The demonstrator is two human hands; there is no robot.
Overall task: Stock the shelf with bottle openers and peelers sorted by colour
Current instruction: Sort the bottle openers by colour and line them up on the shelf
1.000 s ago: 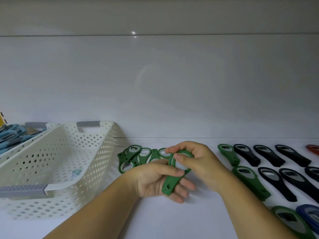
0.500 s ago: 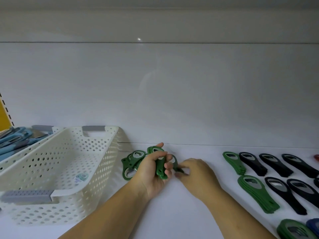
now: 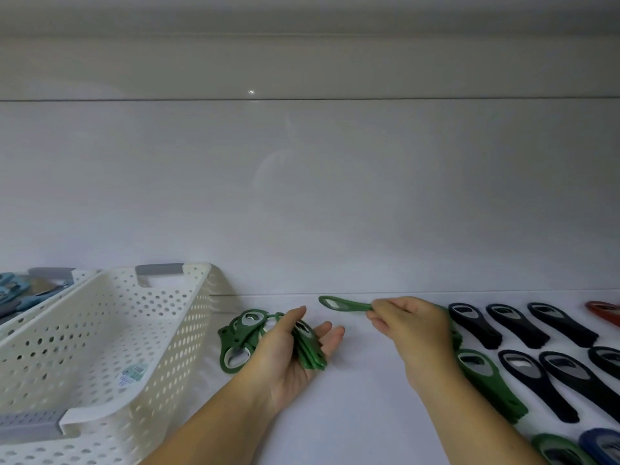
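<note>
Since half a second ago my right hand has pulled away from the left and now pinches one green bottle opener by its handle between thumb and curled fingers, holding it above the white shelf with its head pointing left. My left hand lies palm up, fingers nearly straight, thumb clamped over a stack of green openers. A loose green pile lies beside the white basket, and a laid-out green stack and black openers lie further right.
</note>
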